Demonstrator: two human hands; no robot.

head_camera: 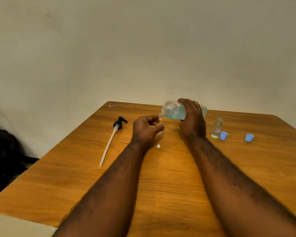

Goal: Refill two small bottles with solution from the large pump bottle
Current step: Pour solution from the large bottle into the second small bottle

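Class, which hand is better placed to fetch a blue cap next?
Right, likely: both blue caps lie right of the right hand, which must first put down the large bottle; the left hand grips the small bottle.

No writing can be read. The small clear plastic bottle [217,128] standing on the wooden tabletop [161,177] carries a white label with a red border [216,130] and blurred blue marks, too small to make out. A small pale sticker [112,105] near the tabletop's far corner is equally illegible.
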